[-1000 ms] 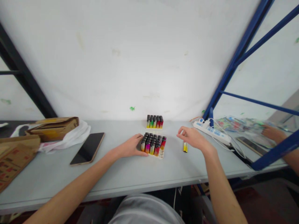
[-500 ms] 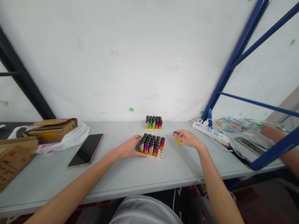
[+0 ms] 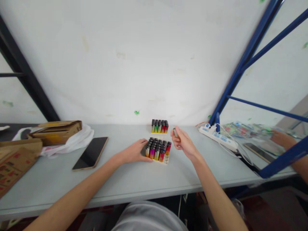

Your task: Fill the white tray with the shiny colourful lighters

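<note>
My left hand (image 3: 136, 151) curves around the left side of a pale tray (image 3: 166, 161) of upright lighters (image 3: 157, 150), thumb at the front and fingers at the back. These lighters have black tops and bodies in yellow, magenta, orange and red. Slots show bare at the tray's front right corner. Close to the tray's right side, my right hand (image 3: 184, 141) is raised above the table, closed on a lighter (image 3: 175, 132). Only its metal end shows; the fingers hide the body. Behind stands a second block of lighters (image 3: 159, 126) in several colours.
A phone (image 3: 90, 153) lies on the table left of my left arm. Further left are cardboard boxes (image 3: 57, 132) and a white plastic bag (image 3: 83, 138). On the right are a power strip (image 3: 220, 138) with cables and a blue frame post (image 3: 237, 77). Beyond it, another person's arm (image 3: 286, 141) reaches over plastic packets.
My right hand has moved left toward the tray and turned, with the lighter now tipped up and its yellow body hidden. My left hand keeps its place on the tray.
</note>
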`<state>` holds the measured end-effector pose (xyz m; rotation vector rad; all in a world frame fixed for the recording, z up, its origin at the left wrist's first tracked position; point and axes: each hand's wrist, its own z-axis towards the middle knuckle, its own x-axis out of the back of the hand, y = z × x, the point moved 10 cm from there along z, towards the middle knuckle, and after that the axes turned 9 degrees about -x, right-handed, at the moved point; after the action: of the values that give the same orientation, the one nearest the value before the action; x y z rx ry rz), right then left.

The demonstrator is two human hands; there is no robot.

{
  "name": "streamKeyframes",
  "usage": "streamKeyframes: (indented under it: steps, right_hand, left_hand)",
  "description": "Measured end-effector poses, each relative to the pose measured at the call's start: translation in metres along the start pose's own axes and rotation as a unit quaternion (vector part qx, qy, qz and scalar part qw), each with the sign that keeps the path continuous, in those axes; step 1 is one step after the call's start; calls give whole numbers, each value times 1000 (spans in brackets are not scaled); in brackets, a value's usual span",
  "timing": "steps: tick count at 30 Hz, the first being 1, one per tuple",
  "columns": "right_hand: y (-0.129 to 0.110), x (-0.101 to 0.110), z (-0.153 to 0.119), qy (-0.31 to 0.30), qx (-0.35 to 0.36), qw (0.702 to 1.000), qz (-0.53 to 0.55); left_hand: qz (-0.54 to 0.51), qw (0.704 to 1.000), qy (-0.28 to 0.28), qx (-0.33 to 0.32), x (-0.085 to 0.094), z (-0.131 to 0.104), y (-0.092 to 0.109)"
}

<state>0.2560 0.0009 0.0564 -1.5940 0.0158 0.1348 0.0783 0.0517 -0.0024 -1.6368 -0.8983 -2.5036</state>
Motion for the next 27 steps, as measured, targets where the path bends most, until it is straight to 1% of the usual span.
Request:
streamKeyframes:
  steps: [3, 8, 12, 20, 23, 27]
  right_hand:
    - [17, 10, 10, 84, -35, 996, 3]
    - [33, 14, 19, 127, -37, 991, -10]
    - [33, 16, 22, 135, -9, 990, -27]
    - [29, 17, 18, 126, -33, 991, 0]
    - [26, 16, 17, 122, -24, 992, -5]
    - [24, 19, 18, 136, 0, 991, -13]
  left_hand:
    - [-1, 1000, 5, -7, 1, 0, 1]
    - [10, 1000, 2, -7, 0, 0, 1]
    - [13, 1000, -2, -7, 0, 1, 2]
    - [5, 1000, 1, 4, 1, 0, 1]
    - [1, 1000, 3, 12, 1, 0, 0]
    - [0, 1000, 6, 0, 2, 0, 2]
